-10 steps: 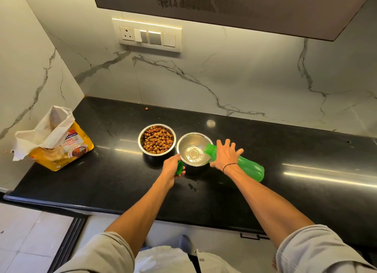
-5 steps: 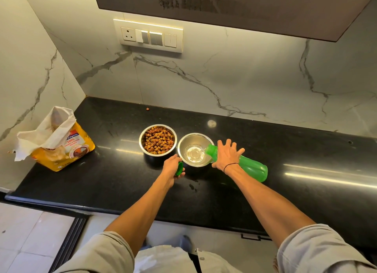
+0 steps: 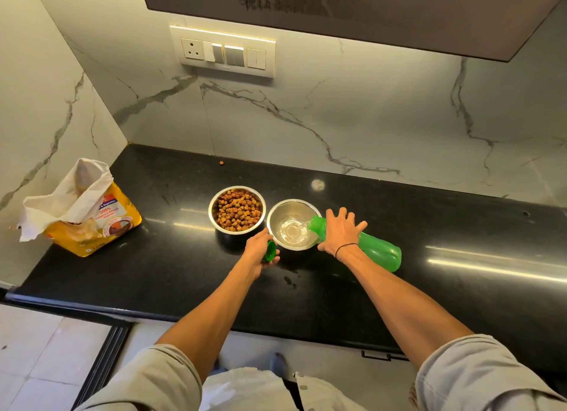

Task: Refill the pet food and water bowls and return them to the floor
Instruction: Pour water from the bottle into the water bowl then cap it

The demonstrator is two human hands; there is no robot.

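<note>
1. My right hand (image 3: 343, 233) grips the green bottle (image 3: 372, 248) tipped almost flat, its mouth over the rim of the water bowl (image 3: 294, 224) so the stream lands inside. The fingers fan over the top; I judge that steadies the pour.
2. My left hand (image 3: 260, 253) pinches the cap (image 3: 270, 250) just beside that bowl, kept ready for closing the bottle.
3. The water bowl holds only a shallow pool, so I judge this step unfinished.
4. The food bowl (image 3: 237, 209) sits touching it on the left, heaped with kibble, seemingly done.
5. Both bowls stand on the counter (image 3: 460, 288), not yet on the floor. The open food bag (image 3: 82, 214) stands well left, clear of spills.
</note>
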